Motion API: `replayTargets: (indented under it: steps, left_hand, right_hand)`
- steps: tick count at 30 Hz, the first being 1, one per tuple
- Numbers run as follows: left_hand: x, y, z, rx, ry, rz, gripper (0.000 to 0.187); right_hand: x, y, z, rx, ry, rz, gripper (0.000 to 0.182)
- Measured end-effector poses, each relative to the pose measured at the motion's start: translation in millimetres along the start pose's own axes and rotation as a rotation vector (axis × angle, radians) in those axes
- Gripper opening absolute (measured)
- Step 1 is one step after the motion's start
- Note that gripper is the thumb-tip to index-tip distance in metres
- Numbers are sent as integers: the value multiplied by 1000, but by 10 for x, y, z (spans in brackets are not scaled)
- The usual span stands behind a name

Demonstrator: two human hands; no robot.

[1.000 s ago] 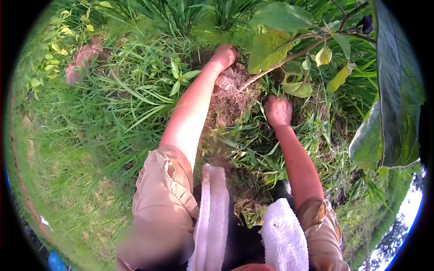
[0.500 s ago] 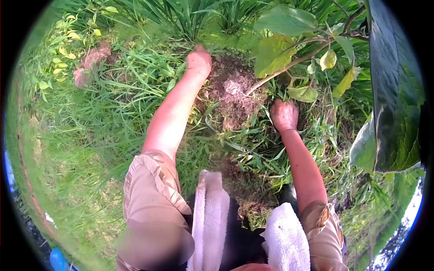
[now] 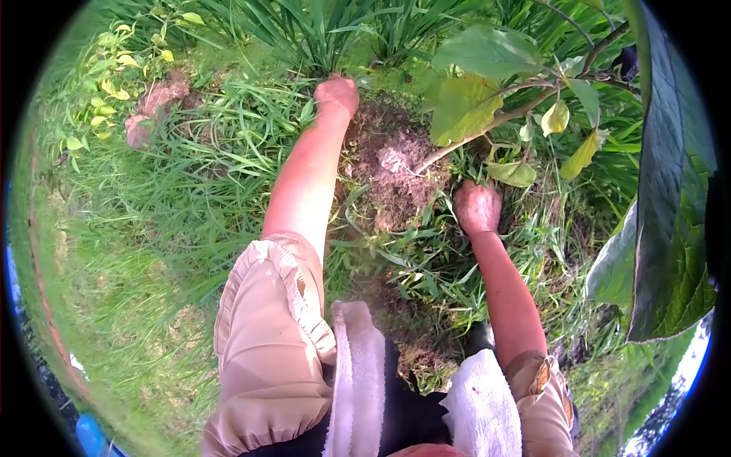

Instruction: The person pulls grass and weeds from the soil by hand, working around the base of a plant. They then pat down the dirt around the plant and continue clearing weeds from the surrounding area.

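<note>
My left hand (image 3: 336,93) is stretched forward, its fingers curled closed on grass (image 3: 297,107) at the foot of a tall, long-leaved clump (image 3: 320,38). My right hand (image 3: 478,207) reaches down beside the plant's stem, closed on low grass; its fingertips are hidden among the blades. Between the hands is a patch of bare brown soil (image 3: 392,194) with a pale clod (image 3: 394,158). A woody stem (image 3: 480,131) rises from this soil and slants to the right, bearing broad green and yellowing leaves (image 3: 464,107).
A large dark leaf (image 3: 674,198) hangs close to the camera on the right. Yellow-leaved growth (image 3: 106,84) and a reddish clod (image 3: 152,107) are at the far left. A white towel (image 3: 480,396) hangs from my neck. A dark boot (image 3: 480,337) shows below my right forearm.
My view has shifted slightly, and my left forearm and sleeve appear further right. My right hand sits a little lower in the picture. Both hands stay down in the grass.
</note>
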State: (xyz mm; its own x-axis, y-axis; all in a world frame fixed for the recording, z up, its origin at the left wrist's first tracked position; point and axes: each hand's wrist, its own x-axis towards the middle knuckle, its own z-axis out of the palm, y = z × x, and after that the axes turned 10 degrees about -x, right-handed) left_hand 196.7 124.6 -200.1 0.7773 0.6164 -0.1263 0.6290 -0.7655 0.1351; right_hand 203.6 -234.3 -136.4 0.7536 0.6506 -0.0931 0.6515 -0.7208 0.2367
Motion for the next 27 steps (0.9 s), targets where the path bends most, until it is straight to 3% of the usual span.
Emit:
replayTargets:
  steps: [2,5,6,7,9,10,11,12,13,15,17,19,21,23,25,26,27]
  left_hand:
    - [39,13,4,28,10,-12,29]
    - [-110,23,-261,-193,-65,109,25]
    - [-311,196,-442,-285,-126,79,24]
    - [-478,406,-471,-176,-290,75,21]
    - [-928,587,-651,-237,-164,260,18]
    - [-948,517,-500,-224,15,304,18]
    - [-922,411,-605,-102,-115,202,21]
    - [-861,256,-544,-27,44,121,22]
    - [-790,109,-489,48,207,42,23]
    - [-662,-127,-444,43,51,-22,24]
    - [-604,-121,-504,-35,-86,32,25]
    - [-768,9,-667,-40,-92,75,25]
    - [-954,106,-709,-252,-33,90,25]
    - [-1235,301,-762,-246,-177,92,26]
    - [-1366,289,-950,-663,-259,-51,25]
    - [-1403,245,-1001,-872,-294,-127,25]
    - [-1336,125,-812,-207,315,304,28]
  right_hand:
    - [17,-16,-45,-17,-63,9,19]
    - [27,-25,-148,17,-103,27,19]
    - [25,-27,-159,1,-84,21,19]
    - [22,-44,-176,-12,-64,15,20]
    - [45,-23,-147,-19,-70,6,20]
    - [57,-5,-102,-5,-105,10,21]
    - [49,-10,-70,10,-136,7,21]
    - [28,-25,-69,-2,-47,8,21]
    - [41,-14,-25,14,-87,2,21]
    - [15,-42,-159,-7,-54,14,21]
    - [17,-54,-159,-24,-71,15,21]
    - [16,-32,-133,11,-22,4,21]
    - [14,14,-44,94,88,-18,20]
    - [30,5,-1,61,34,18,19]
    - [33,1,7,25,-83,23,27]
    - [24,2,46,17,-17,24,23]
    - [13,-14,32,13,-51,29,22]
